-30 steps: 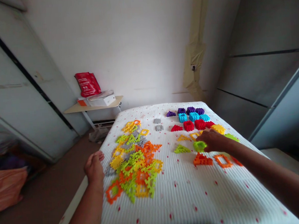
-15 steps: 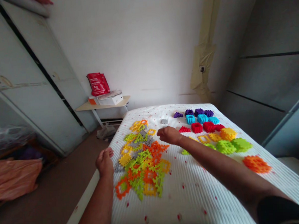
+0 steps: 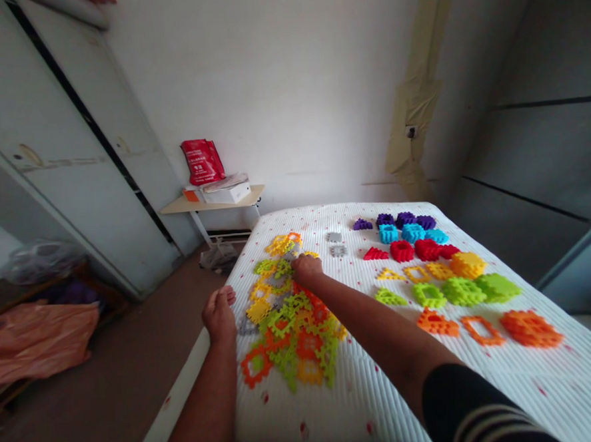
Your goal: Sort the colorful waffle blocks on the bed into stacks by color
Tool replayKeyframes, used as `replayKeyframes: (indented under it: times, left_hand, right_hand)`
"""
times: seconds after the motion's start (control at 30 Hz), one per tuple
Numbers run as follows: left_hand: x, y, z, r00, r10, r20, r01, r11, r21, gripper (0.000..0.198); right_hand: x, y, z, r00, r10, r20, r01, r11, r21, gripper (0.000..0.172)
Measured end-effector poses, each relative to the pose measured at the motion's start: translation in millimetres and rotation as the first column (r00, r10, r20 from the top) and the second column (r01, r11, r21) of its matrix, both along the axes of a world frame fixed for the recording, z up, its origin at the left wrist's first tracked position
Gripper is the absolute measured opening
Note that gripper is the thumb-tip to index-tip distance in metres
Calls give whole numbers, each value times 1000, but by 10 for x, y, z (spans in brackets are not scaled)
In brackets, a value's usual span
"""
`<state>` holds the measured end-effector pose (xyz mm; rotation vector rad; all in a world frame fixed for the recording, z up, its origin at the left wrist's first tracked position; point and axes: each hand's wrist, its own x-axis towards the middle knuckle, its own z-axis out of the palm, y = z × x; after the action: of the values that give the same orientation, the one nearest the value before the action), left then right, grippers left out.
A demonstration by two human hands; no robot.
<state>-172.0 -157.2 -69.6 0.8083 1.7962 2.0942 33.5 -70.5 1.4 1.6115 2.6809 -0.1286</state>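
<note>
A mixed heap of flat plastic interlocking pieces (image 3: 288, 328) in green, yellow, orange and grey lies on the left part of the mattress (image 3: 387, 402). My right hand (image 3: 307, 267) reaches down into the heap's far right side with fingers closed near grey and yellow pieces. Its fingertips are partly hidden, so anything pinched there cannot be made out. My left hand (image 3: 220, 312) is beside the heap's left edge, fingers loosely curled and partly apart, nothing visible in it. Beyond my right hand lie a solid grey square piece (image 3: 334, 236) and a grey open-centred piece (image 3: 338, 251).
Colour rows stand at right: purple pieces (image 3: 385, 221), blue pieces (image 3: 412, 233), red pieces (image 3: 401, 251), yellow pieces (image 3: 467, 264), green pieces (image 3: 463, 291) and orange pieces (image 3: 531, 328). A small table (image 3: 177, 205) holds a red bag (image 3: 202, 162) and a white box (image 3: 228, 193).
My right hand has moved left and down onto the heap. A second grey piece now shows in front of the first. My left hand keeps near the heap's left side; the view has turned slightly left.
</note>
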Motion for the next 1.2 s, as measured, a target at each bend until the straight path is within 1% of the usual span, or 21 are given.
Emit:
replayKeyframes:
  times: [0.2, 0.3, 0.4, 0.47, 0.53, 0.63, 0.7, 0.77, 0.83, 0.93, 1.0, 1.13, 1.2]
  left_hand:
    - [-5, 1, -1, 1000, 1, -13, -2, 1000, -4, 27]
    - [-18, 4, -10, 1000, -5, -14, 5, 1000, -9, 28]
    - [-33, 10, -27, 1000, -13, -12, 13, 1000, -12, 29]
    - [-37, 15, -36, 1000, -13, -8, 13, 1000, -12, 29]
    - [-34, 18, -39, 1000, -13, -6, 13, 1000, -11, 28]
    - [-23, 17, -33, 1000, -12, -9, 12, 1000, -8, 27]
    - [-18, 14, -27, 1000, -11, -11, 11, 1000, -7, 27]
    - [-16, 10, -22, 1000, -10, -12, 10, 1000, -7, 27]
    - [-15, 5, -16, 1000, -10, -14, 10, 1000, -7, 27]
    - [-11, -2, -6, 1000, -9, -19, 9, 1000, -9, 26]
    - [-8, -5, 1, 1000, -7, -21, 7, 1000, -13, 26]
    - [-2, -7, 8, 1000, -8, -14, 8, 1000, -18, 25]
    - [-2, -6, 6, 1000, -10, -6, 10, 1000, -16, 25]
  right_hand:
    - [46, 43, 33, 999, 30, 27, -32, 999, 40, 31]
    - [201, 91, 109, 997, 70, 21, -72, 993, 91, 25]
    - [458, 143, 220, 988, 152, 23, -154, 981, 118, 26]
    - [652, 160, 278, 971, 237, 31, -239, 966, 100, 26]
    - [830, 155, 299, 944, 328, 37, -330, 942, 60, 25]
    - [1020, 125, 253, 904, 426, 29, -426, 905, -7, 25]
    - [1093, 107, 196, 895, 446, 9, -445, 895, -32, 28]
    - [1136, 102, 149, 906, 424, -21, -424, 905, -27, 31]
    - [1161, 104, 127, 931, 362, -53, -363, 932, 0, 31]
    - [1170, 104, 127, 958, 269, -94, -269, 963, 18, 25]
    - [1156, 92, 118, 963, 244, -113, -246, 969, -8, 25]
    - [1075, 43, 31, 972, 204, -118, -211, 976, -58, 35]
    - [1021, 19, -11, 977, 179, -118, -188, 980, -66, 34]
